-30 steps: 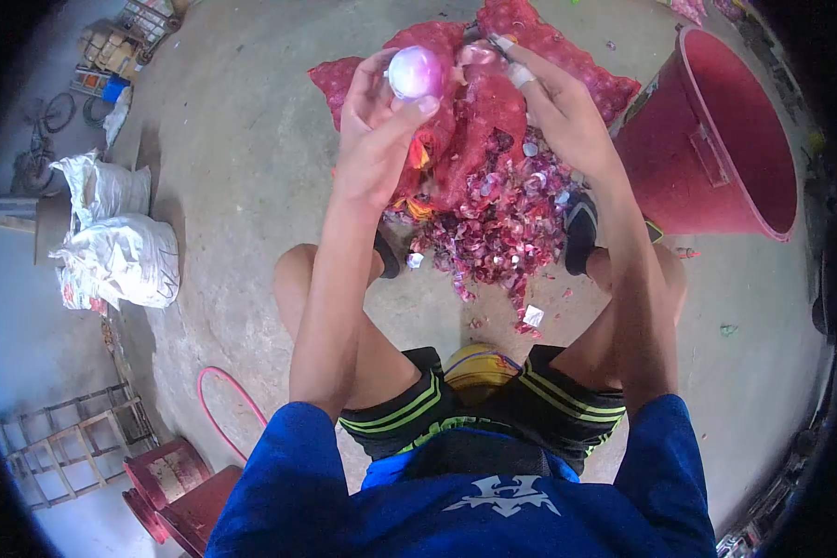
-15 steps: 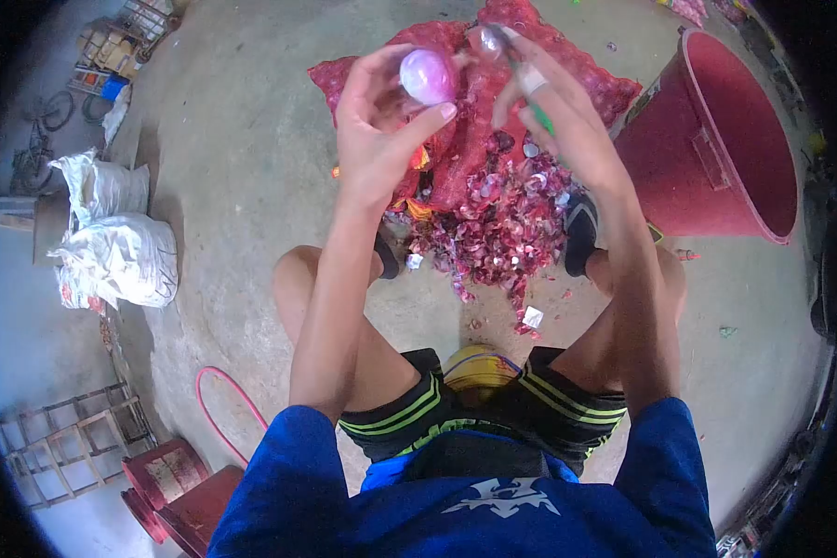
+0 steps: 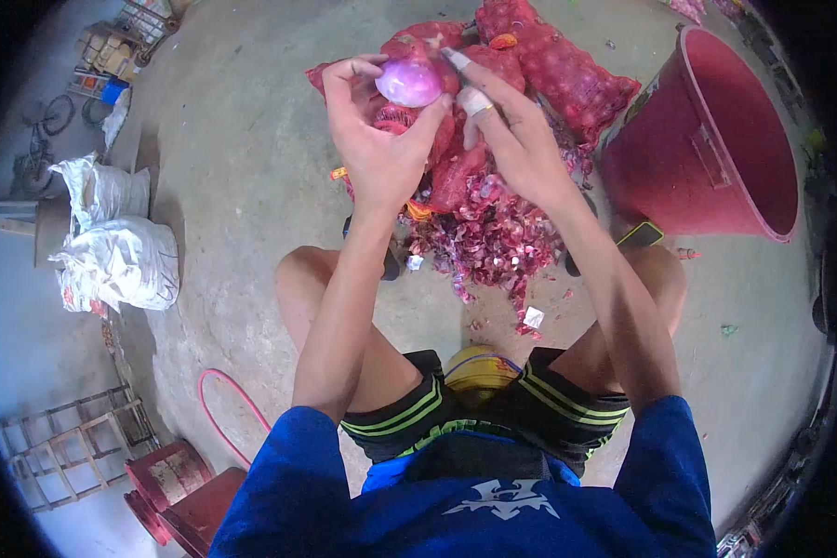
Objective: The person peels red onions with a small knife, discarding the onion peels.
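Note:
My left hand (image 3: 378,139) is closed around a peeled purple-white onion (image 3: 409,84), held between thumb and fingers above the mesh sacks. Beside the onion, on its right, is my right hand (image 3: 516,130), with white wrapping on its fingers. Its fingers are curled around a small green-handled knife, which is mostly hidden now. Below both hands lies a heap of red onion skins (image 3: 502,237) on the floor. Red mesh sacks of onions (image 3: 572,74) lie just behind the heap.
A big red tub (image 3: 660,177) stands tilted on the right, with a phone-like dark object (image 3: 642,234) near its base. White sacks (image 3: 121,260) are at the left. A yellow seat (image 3: 479,372) is under me. Red containers (image 3: 167,474) and a pink hose (image 3: 228,381) sit lower left.
The onion has turned and shifted slightly left and down. My right hand has come down and left, closer to the onion; the knife's blade and green handle showed more clearly before.

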Demonstrator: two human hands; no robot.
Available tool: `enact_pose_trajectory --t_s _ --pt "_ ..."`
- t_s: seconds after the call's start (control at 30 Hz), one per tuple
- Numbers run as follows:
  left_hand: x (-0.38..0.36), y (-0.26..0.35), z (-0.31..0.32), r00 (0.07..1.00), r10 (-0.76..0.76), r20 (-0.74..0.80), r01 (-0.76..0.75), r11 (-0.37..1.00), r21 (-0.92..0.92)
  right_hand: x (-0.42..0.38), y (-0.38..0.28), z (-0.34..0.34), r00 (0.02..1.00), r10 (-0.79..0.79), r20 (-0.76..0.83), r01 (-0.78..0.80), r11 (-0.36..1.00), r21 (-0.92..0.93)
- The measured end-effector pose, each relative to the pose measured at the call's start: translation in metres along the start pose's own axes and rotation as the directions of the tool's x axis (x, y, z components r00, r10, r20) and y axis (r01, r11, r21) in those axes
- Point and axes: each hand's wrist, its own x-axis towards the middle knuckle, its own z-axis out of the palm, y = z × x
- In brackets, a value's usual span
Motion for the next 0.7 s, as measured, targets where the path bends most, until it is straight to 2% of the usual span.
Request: enact_pose_trajectory --t_s 0.03,0.1,0.13,0.17,0.2,0.23,0.27,0.3,0.43,0.5,0.53,0.6,0.7 --pt "-0.001 0.003 0.001 1.0 -0.001 0.0 0.001 1.0 -0.001 0.002 0.005 -0.001 0.999 -0.012 -0.033 0.011 1.0 -0.024" --pt "-0.002 0.007 0.001 0.98 -0.196 0.029 0.198 0.96 -0.198 0.004 0.009 -0.007 0.997 0.005 -0.073 -0.006 1.0 -0.01" --pt "-0.001 0.009 0.0 0.98 -0.197 0.027 0.198 0.96 -0.199 0.006 0.008 -0.011 0.993 0.023 -0.112 -0.023 1.0 0.005" --pt "0.002 0.01 -0.003 0.946 -0.303 0.113 0.322 0.858 -0.4 0.009 0.009 -0.02 0.996 0.044 -0.073 -0.05 0.995 -0.082" --pt "0.003 0.011 -0.006 0.899 -0.381 0.218 0.434 0.7 -0.566 0.008 0.01 -0.028 0.996 0.044 -0.071 -0.05 0.995 -0.081" --pt "0.004 0.011 -0.009 0.899 -0.38 0.217 0.433 0.701 -0.567 0.007 0.011 -0.036 0.994 0.102 -0.042 -0.109 0.961 -0.253" --pt "0.004 0.011 -0.011 0.868 -0.409 0.28 0.491 0.632 -0.599 0.006 0.012 -0.043 0.986 0.164 -0.024 -0.159 0.894 -0.42" --pt "0.004 0.011 -0.012 0.834 -0.433 0.344 0.547 0.557 -0.625 0.008 0.005 -0.047 0.981 0.192 0.007 -0.169 0.877 -0.449" --pt "0.001 0.004 -0.016 0.805 -0.486 0.339 0.575 0.501 -0.647 0.007 -0.016 -0.049 0.979 0.199 0.033 -0.175 0.918 -0.355" --pt "-0.002 0.003 -0.016 0.818 -0.483 0.313 0.556 0.521 -0.648 0.007 -0.019 -0.047 0.977 0.172 0.123 -0.173 0.985 -0.005" --pt "-0.003 0.002 -0.016 0.818 -0.483 0.313 0.556 0.521 -0.648 0.004 -0.025 -0.046 0.977 0.173 0.123 -0.173 0.985 -0.005" --pt "-0.004 0.002 -0.012 0.847 -0.466 0.256 0.515 0.6 -0.612 -0.003 -0.04 -0.042 0.979 0.061 0.195 -0.01 0.967 -0.255" --pt "-0.005 0.005 -0.009 0.861 -0.467 0.202 0.488 0.646 -0.587 -0.01 -0.043 -0.035 0.974 0.008 0.227 0.054 0.963 -0.266"
